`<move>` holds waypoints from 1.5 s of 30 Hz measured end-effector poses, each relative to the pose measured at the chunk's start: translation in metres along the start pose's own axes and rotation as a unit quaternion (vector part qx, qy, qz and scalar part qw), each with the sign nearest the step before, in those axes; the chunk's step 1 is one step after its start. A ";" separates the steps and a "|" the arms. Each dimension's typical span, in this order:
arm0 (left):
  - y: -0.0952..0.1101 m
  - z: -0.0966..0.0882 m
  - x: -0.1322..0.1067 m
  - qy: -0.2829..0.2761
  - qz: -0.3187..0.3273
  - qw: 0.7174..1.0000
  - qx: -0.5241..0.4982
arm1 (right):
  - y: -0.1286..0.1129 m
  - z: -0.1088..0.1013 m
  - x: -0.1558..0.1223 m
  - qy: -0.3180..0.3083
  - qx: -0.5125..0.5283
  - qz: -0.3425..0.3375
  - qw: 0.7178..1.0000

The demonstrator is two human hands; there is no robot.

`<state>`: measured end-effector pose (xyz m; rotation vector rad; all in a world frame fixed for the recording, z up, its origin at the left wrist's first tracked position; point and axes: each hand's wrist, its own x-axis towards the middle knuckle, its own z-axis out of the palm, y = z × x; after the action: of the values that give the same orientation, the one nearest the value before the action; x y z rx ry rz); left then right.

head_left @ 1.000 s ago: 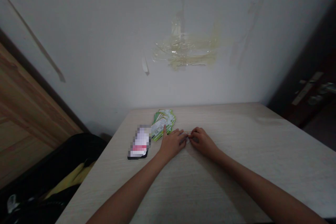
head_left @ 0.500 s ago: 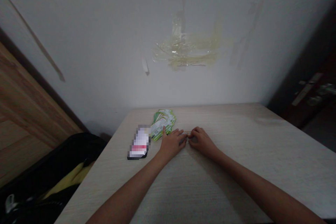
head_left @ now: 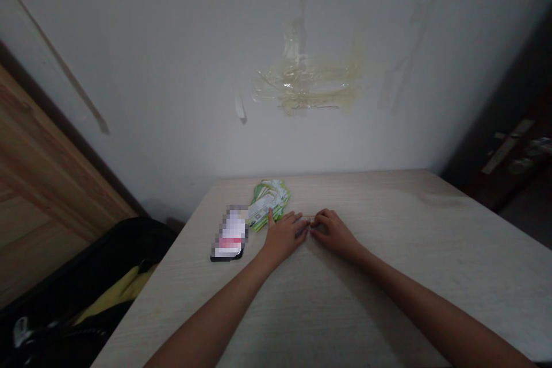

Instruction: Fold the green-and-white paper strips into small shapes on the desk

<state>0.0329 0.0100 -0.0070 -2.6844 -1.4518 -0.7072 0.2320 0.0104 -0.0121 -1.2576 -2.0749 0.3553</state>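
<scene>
Toward the far middle of the tabletop [head_left: 431, 230], the left hand [head_left: 283, 234] and the right hand [head_left: 331, 231] lie close together at a small item [head_left: 309, 218], mostly hidden by their fingers. The left hand is palm down, its thumb spread wide from slightly bent fingers; the right hand is narrow, fingers curled, tips at the small item, though whether they pinch it cannot be told. Beyond the left thumb, thin green-and-white cards [head_left: 269, 202] lie in a loose, fanned pile. Left of these and nearer is a flat, oblong phone [head_left: 231, 237], screen blurred. The tabletop is pale, finely streaked; the grey wall [head_left: 172, 69] behind bears wrinkled, shiny clear tape [head_left: 310, 77].
</scene>
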 end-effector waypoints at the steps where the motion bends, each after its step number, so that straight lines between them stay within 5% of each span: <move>1: 0.000 0.000 0.000 0.000 -0.001 1.000 0.000 | 0.002 0.000 0.000 0.007 0.018 0.006 1.000; 16: 0.005 -0.001 0.006 -0.013 -0.019 1.000 0.001 | 0.017 0.007 0.000 0.012 0.049 0.008 0.999; 45: 0.004 0.001 0.004 0.010 -0.034 0.998 -0.047 | -0.002 -0.009 -0.021 -0.019 -0.050 -0.051 0.997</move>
<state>0.0382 0.0111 -0.0057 -2.6995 -1.5488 -0.8236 0.2426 -0.0099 -0.0130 -1.2041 -2.2047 0.2332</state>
